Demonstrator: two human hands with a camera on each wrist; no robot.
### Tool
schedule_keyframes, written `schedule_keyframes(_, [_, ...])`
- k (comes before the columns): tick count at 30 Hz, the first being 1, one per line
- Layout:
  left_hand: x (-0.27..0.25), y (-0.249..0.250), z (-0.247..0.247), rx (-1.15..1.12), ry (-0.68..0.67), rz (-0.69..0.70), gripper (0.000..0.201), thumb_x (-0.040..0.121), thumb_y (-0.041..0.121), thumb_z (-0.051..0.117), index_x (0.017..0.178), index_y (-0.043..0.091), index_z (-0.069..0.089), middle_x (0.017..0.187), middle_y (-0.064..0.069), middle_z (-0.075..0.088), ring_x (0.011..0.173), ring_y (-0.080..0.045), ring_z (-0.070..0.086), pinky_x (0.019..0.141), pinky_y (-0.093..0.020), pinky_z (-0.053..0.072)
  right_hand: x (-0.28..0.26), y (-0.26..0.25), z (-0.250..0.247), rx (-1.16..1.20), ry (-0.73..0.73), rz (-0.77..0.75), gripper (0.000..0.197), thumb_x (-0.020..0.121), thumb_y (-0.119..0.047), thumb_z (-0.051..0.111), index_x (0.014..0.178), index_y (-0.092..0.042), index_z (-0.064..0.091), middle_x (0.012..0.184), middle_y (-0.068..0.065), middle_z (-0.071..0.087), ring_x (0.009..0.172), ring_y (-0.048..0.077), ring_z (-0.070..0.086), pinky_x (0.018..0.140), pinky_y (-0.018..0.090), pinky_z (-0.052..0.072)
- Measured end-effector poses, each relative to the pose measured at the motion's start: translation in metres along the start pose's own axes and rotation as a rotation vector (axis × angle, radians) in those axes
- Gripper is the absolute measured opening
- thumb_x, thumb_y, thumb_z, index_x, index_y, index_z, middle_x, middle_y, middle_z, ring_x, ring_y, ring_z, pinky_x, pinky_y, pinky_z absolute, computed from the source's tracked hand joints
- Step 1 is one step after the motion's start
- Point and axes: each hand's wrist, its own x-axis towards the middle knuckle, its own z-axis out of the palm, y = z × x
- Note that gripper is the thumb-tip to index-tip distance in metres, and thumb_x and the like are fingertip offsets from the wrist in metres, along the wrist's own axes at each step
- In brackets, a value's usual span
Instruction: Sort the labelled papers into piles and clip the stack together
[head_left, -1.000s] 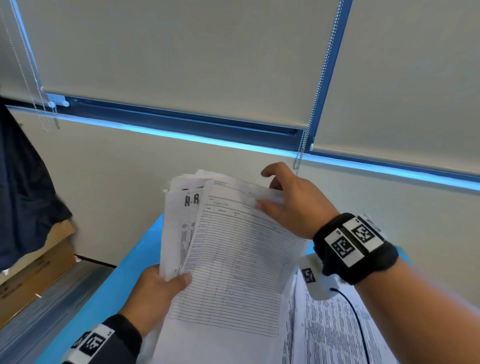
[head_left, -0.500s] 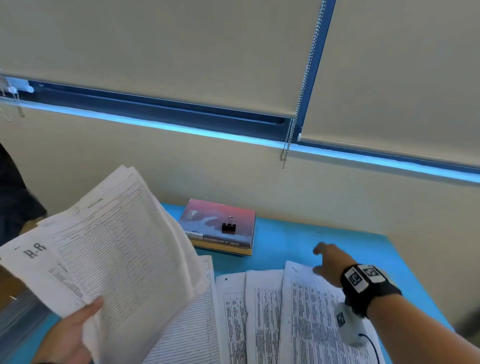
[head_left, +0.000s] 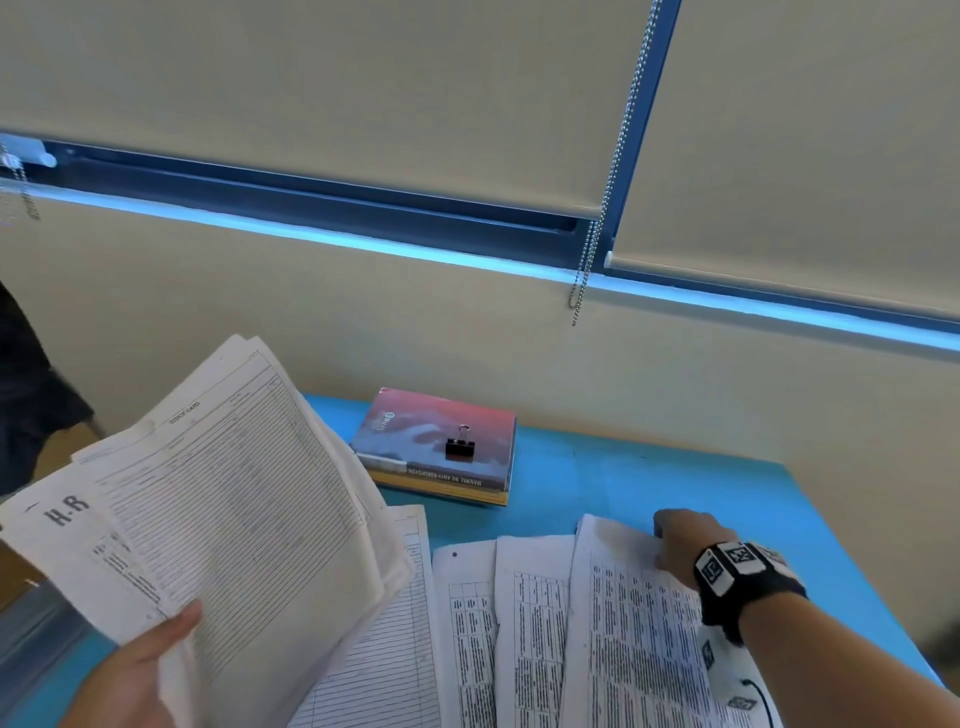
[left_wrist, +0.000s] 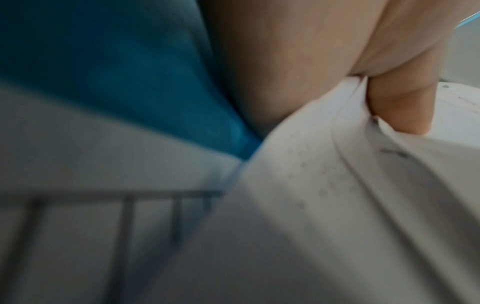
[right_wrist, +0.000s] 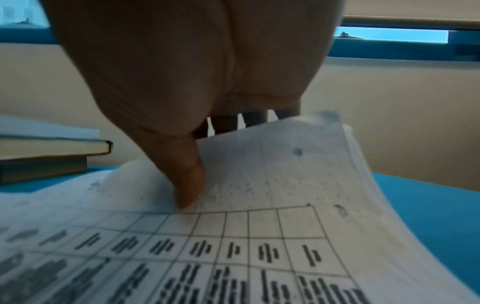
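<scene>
My left hand (head_left: 150, 670) grips a fanned bundle of printed papers (head_left: 223, 519) held up at the left; one sheet in it is marked "H.R". In the left wrist view its thumb (left_wrist: 400, 111) presses on the bundle (left_wrist: 337, 205). My right hand (head_left: 680, 540) pinches the top right corner of a printed table sheet (head_left: 634, 623) lying on the blue table (head_left: 675, 478). The right wrist view shows the thumb (right_wrist: 189, 185) on top of that sheet (right_wrist: 259, 236), the fingers behind the lifted edge. More sheets (head_left: 498, 623) lie side by side to its left. A black binder clip (head_left: 460, 444) stands on a book (head_left: 441, 441).
The book with the red and grey cover lies at the table's far side, close to the wall below the window blinds. A bead chain (head_left: 597, 223) hangs from the blinds. A dark garment (head_left: 26, 395) shows at the left edge, off the table.
My right hand left the held bundle, went down to the right and took hold of the table sheet's top corner. The left hand swung the bundle out to the left, uncovering the book and clip.
</scene>
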Motion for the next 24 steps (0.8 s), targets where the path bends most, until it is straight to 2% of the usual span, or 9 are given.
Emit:
schedule_keyframes(2, [-0.027,0.020,0.022,0.079,-0.096,-0.070,0.063,0.074,0.020,0.069,0.136,0.024,0.056,0.133,-0.010,0.062,0.123,-0.038,0.055,0.102,-0.060,0.037,-0.004,0.002,-0.003,0.050,-0.031,-0.045,0.016,0.085,-0.009,0.046,0.079,-0.024,0.049,0.085,-0.005,0.055,0.080,0.016,0.053,0.064,0.024,0.042])
schedule_keyframes(4, [-0.034,0.014,0.027,0.045,-0.163,-0.067,0.057,0.079,0.019,0.064,0.136,0.020,0.056,0.133,-0.013,0.062,0.124,-0.039,0.054,0.102,-0.060,0.037,-0.012,0.002,-0.007,0.100,-0.052,-0.092,0.024,0.083,-0.002,0.040,0.079,-0.024,0.046,0.081,-0.006,0.052,0.073,0.013,0.049,0.058,0.023,0.036])
schedule_keyframes(6, [-0.028,0.017,0.023,0.061,-0.100,-0.080,0.050,0.086,0.017,0.056,0.136,0.016,0.055,0.130,-0.016,0.063,0.123,-0.039,0.054,0.101,-0.059,0.038,-0.023,-0.001,-0.012,0.122,-0.061,-0.145,0.027,0.082,0.000,0.038,0.084,-0.026,0.046,0.083,-0.006,0.053,0.076,0.015,0.052,0.060,0.025,0.039])
schedule_keyframes(8, [-0.035,0.014,0.027,0.026,-0.180,-0.069,0.048,0.088,0.016,0.053,0.136,0.015,0.055,0.131,-0.017,0.062,0.122,-0.039,0.055,0.099,-0.055,0.040,-0.031,-0.007,-0.014,0.113,-0.088,-0.192,0.025,0.081,-0.003,0.041,0.081,-0.027,0.047,0.083,-0.007,0.054,0.081,0.018,0.055,0.061,0.025,0.041])
schedule_keyframes(11, [-0.036,0.014,0.031,0.026,-0.115,-0.085,0.048,0.086,0.015,0.055,0.134,0.016,0.057,0.132,-0.017,0.061,0.121,-0.037,0.056,0.094,-0.052,0.044,-0.037,-0.024,-0.014,0.092,-0.108,-0.264,0.009,0.082,-0.024,0.061,0.080,-0.023,0.052,0.083,-0.009,0.056,0.082,0.016,0.056,0.063,0.025,0.041])
schedule_keyframes(15, [-0.037,0.016,0.032,0.014,-0.136,-0.100,0.031,0.096,0.012,0.048,0.108,0.020,0.076,0.121,-0.014,0.069,0.113,-0.034,0.060,0.089,-0.047,0.048,-0.033,-0.047,-0.004,0.138,-0.064,-0.255,0.027,0.078,-0.032,0.074,0.092,-0.024,0.051,0.093,-0.006,0.056,0.087,0.018,0.054,0.074,0.028,0.043])
schedule_keyframes(19, [-0.040,0.018,0.036,0.025,-0.164,-0.098,0.037,0.096,0.009,0.047,0.089,0.022,0.081,0.105,-0.010,0.075,0.108,-0.033,0.061,0.092,-0.048,0.044,-0.030,-0.062,0.000,0.083,-0.042,-0.258,0.018,0.086,-0.020,0.064,0.103,-0.019,0.059,0.106,0.000,0.063,0.101,0.021,0.061,0.081,0.028,0.048])
schedule_keyframes(22, [-0.037,0.017,0.034,0.031,-0.161,-0.098,0.034,0.096,0.009,0.047,0.095,0.020,0.080,0.115,-0.012,0.072,0.107,-0.033,0.063,0.092,-0.049,0.044,-0.027,-0.064,0.000,0.043,-0.030,-0.268,0.018,0.087,-0.005,0.046,0.081,-0.020,0.054,0.085,-0.004,0.057,0.095,0.022,0.063,0.067,0.023,0.042])
schedule_keyframes(24, [-0.036,0.016,0.033,0.030,-0.176,-0.085,0.035,0.097,0.009,0.046,0.097,0.020,0.080,0.115,-0.012,0.072,0.098,-0.032,0.070,0.085,-0.047,0.050,-0.028,-0.065,0.000,0.023,-0.039,-0.279,0.012,0.088,-0.012,0.050,0.089,-0.020,0.059,0.091,-0.003,0.051,0.101,0.022,0.062,0.072,0.024,0.043])
